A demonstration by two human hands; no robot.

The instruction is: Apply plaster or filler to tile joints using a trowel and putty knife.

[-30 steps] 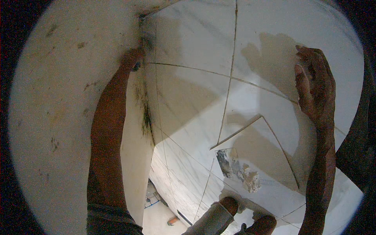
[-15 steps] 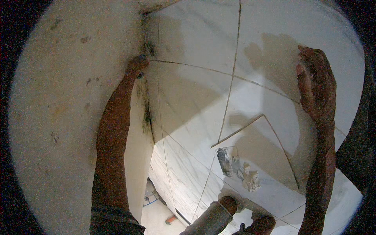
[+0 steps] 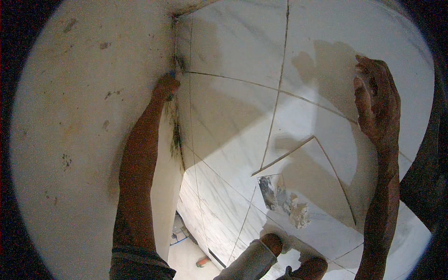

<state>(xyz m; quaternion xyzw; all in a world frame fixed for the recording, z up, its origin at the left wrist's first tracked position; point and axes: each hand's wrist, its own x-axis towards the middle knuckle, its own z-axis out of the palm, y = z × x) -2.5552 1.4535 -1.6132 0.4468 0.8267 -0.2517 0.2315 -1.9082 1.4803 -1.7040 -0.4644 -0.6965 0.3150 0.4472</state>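
Observation:
My left hand [image 3: 165,86] is closed at the dark-stained corner seam [image 3: 175,126] between a plain wall and white veined tiles, around something small and dark, partly bluish, that I cannot make out. At the right, my right hand [image 3: 377,98] is open with curled fingers, fingertips at the tiled surface [image 3: 242,56], holding nothing. Lower centre, a flat metal blade [image 3: 270,191] smeared with white compound lies on the tiles, beside a crumbly whitish lump [image 3: 298,214].
The stained, spotted wall [image 3: 70,116] fills the left side. My bent knees [image 3: 270,245] show at the bottom. A pale floor [image 3: 191,256] with a small orange object [image 3: 202,262] is visible lower left of them. A dark area [image 3: 424,177] borders the tiles at right.
Since a second ago, my left hand and forearm have moved a little to the right and down along the corner seam. My right hand has stayed nearly in place.

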